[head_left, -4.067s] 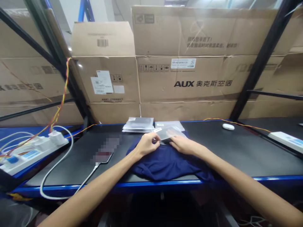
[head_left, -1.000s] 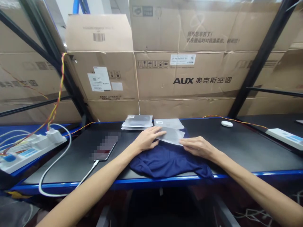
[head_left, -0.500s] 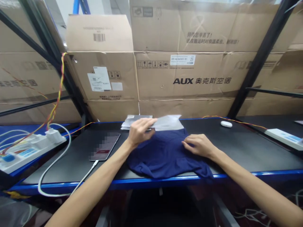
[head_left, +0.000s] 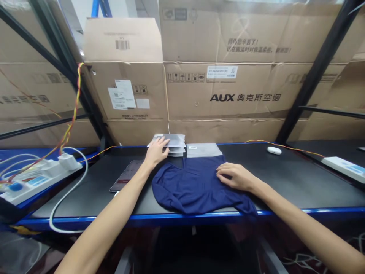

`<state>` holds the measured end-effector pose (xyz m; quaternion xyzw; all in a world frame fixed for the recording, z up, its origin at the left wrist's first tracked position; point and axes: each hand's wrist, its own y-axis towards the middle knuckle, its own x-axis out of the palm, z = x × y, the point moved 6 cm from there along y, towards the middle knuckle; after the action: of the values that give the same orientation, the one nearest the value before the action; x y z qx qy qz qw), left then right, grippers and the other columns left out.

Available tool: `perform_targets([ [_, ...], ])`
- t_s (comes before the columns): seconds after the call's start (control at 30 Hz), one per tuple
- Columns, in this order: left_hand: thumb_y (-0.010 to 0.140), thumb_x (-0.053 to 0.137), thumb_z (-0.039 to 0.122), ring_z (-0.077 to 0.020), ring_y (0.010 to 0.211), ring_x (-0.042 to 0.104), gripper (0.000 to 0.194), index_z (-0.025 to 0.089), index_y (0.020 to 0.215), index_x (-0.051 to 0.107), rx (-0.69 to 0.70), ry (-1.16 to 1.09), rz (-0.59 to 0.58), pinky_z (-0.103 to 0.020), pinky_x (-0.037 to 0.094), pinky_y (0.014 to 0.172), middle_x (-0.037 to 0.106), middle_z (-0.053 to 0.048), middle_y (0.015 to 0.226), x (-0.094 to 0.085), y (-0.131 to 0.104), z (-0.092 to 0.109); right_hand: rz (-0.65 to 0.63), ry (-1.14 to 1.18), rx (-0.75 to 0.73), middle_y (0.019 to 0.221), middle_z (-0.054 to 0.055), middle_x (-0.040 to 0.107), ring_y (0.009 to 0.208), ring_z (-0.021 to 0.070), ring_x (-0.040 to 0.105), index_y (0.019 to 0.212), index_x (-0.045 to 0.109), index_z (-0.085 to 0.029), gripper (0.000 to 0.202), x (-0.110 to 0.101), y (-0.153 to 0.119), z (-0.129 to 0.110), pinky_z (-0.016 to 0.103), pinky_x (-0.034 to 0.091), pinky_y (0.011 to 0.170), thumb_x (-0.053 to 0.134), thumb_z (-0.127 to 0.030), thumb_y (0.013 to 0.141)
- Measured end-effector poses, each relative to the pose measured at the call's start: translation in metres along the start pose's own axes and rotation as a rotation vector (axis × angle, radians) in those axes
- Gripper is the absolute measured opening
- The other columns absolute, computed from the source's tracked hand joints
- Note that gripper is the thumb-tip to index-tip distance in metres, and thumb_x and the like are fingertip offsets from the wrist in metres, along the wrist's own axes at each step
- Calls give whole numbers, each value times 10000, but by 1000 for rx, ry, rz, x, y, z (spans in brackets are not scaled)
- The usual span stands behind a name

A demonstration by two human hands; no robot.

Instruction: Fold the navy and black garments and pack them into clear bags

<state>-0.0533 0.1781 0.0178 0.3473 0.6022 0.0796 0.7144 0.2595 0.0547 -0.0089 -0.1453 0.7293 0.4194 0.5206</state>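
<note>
On the dark tabletop lies a crumpled navy garment (head_left: 191,186), one end hanging slightly over the front edge. A flat frosted plastic bag (head_left: 203,150) with a small white label meets its far edge. To the left is a stack of similar plastic bags (head_left: 177,141), its layers slightly apart. My left hand (head_left: 156,151) has its fingers over the top bag and its thumb at the front edge. My right hand (head_left: 236,176) rests on the garment's right side, fingers loosely bent, with a gap between thumb and forefinger.
A phone (head_left: 125,177) lies partly behind my left forearm, with a white cable (head_left: 82,182) nearby. Power strips stand at the left (head_left: 37,182) and right (head_left: 346,167). A small white case (head_left: 274,150) sits at the back right. Cardboard (head_left: 242,114) walls the rear.
My left hand has moved left from the bag behind the garment to the bag stack. The bag behind the garment now lies flat. My right hand has hardly moved.
</note>
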Motion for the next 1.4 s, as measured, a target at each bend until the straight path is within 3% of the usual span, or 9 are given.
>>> perform_targets([
  [0.23, 858, 542, 267, -366, 1445, 314, 570, 198, 1423, 509, -25, -53, -56, -624, 190, 1180, 390, -124, 1545, -1, 1, 4, -5, 9, 19, 1048, 52, 755, 991, 220, 696, 992, 750, -256, 229, 0, 1, -1, 371, 539, 938, 534, -303, 935],
  [0.33, 867, 542, 274, -338, 1459, 297, 548, 195, 1409, 522, 19, -81, -11, -592, 162, 1202, 388, -115, 1547, -10, 1, 16, 2, 9, 27, 1095, 70, 744, 1047, 228, 679, 1047, 745, -245, 247, 1, 0, 0, 383, 525, 973, 534, -330, 949],
  [0.4, 902, 523, 314, -300, 1448, 331, 492, 177, 1373, 560, 81, -176, -20, -522, 222, 1210, 436, -113, 1519, -16, -2, 32, -2, 15, 42, 1175, 89, 718, 1136, 245, 641, 1097, 736, -237, 281, 1, 2, 1, 408, 500, 1019, 528, -367, 959],
  [0.5, 950, 498, 420, -256, 1394, 431, 445, 201, 1321, 611, 234, -347, -163, -427, 344, 1172, 523, -87, 1455, -16, -13, 66, -69, 36, 79, 1367, 93, 613, 1305, 268, 525, 1243, 675, -254, 377, 6, 7, 2, 460, 424, 1103, 502, -450, 971],
  [0.6, 943, 515, 523, -258, 1378, 454, 511, 255, 1375, 568, 355, -385, -386, -408, 366, 1157, 472, -70, 1496, -5, -32, 92, -192, 99, 121, 1527, 81, 439, 1425, 283, 369, 1415, 531, -286, 518, 16, 17, 2, 492, 325, 1167, 491, -535, 962],
  [0.7, 921, 504, 616, -274, 1425, 379, 659, 277, 1481, 429, 364, -326, -544, -419, 335, 1169, 366, -81, 1556, 10, -47, 96, -309, 165, 155, 1582, 75, 325, 1468, 316, 253, 1491, 416, -302, 632, 27, 26, 1, 543, 233, 1195, 513, -587, 935],
  [0.77, 909, 490, 654, -284, 1451, 323, 719, 287, 1514, 365, 357, -288, -582, -433, 308, 1181, 316, -86, 1577, 18, -52, 93, -371, 177, 175, 1594, 80, 286, 1477, 327, 211, 1511, 375, -294, 676, 32, 30, 2, 562, 185, 1203, 504, -613, 929],
  [1.17, 913, 487, 652, -297, 1467, 280, 731, 284, 1526, 338, 365, -279, -588, -460, 282, 1187, 293, -104, 1585, 21, -52, 91, -366, 188, 192, 1597, 61, 286, 1482, 310, 209, 1506, 383, -312, 669, 32, 27, 3, 551, 153, 1214, 491, -630, 927],
  [1.4, 952, 465, 581, -260, 1384, 444, 552, 247, 1380, 565, 337, -314, -423, -387, 363, 1151, 443, -83, 1519, 15, -43, 88, -224, 151, 154, 1496, 57, 485, 1401, 276, 409, 1415, 530, -290, 501, 26, 30, 7, 475, 324, 1168, 429, -531, 988],
])
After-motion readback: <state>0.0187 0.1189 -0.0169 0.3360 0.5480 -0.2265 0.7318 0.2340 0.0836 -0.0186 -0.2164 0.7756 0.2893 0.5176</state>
